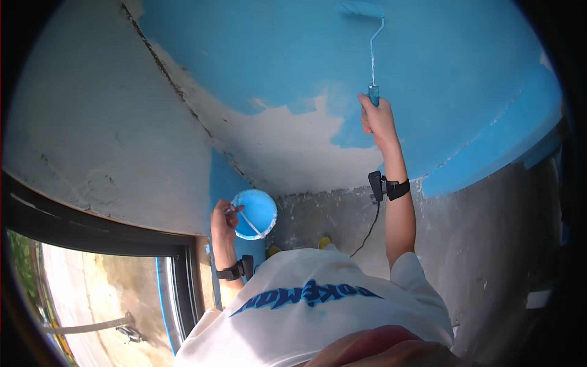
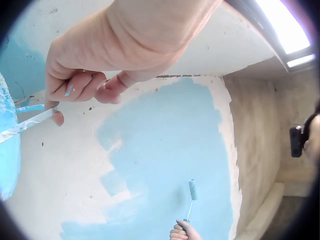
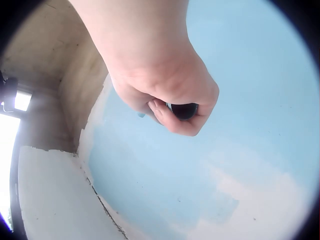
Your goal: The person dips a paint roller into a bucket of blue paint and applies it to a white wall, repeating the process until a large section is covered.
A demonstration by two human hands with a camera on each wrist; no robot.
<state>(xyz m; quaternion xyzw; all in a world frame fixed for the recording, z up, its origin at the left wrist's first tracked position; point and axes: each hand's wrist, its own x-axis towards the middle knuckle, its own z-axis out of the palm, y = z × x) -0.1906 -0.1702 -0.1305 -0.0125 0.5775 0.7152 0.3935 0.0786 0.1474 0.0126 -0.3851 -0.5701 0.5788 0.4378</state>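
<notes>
Nearest the lens in the head view, bottom centre, is the white T-shirt (image 1: pixel 318 306) w/ blue lettering across it. Above that, my right hand (image 1: pixel 378 121) is clenched round the blue handle of the paint roller (image 1: pixel 371 55), upper right of centre. Roller's long axis runs nearly vertical in frame: handle at the bottom in my fist, thin metal shaft going up, fuzzy sleeve at the very top edge lying crosswise against the blue-painted wall (image 1: pixel 458 79). So it points up and away from me. In the right wrist view my fingers wrap the handle end tight; only its dark butt shows. In the left wrist view the roller sits bottom centre, small, sleeve upward.

Left hand (image 1: pixel 224 219) is at lower left of centre, fingers curled round the thin wire handle (image 2: pixel 30 121) of the paint bucket (image 1: pixel 255 213), grasping it. Bucket is blue inside, mouth toward the camera, just right of that hand.

Unpainted whitish patch (image 1: pixel 287 147) sits mid-frame between blue areas. Window frame (image 1: pixel 110 244) w/ daylight is at lower left. Wrist straps on both arms.
</notes>
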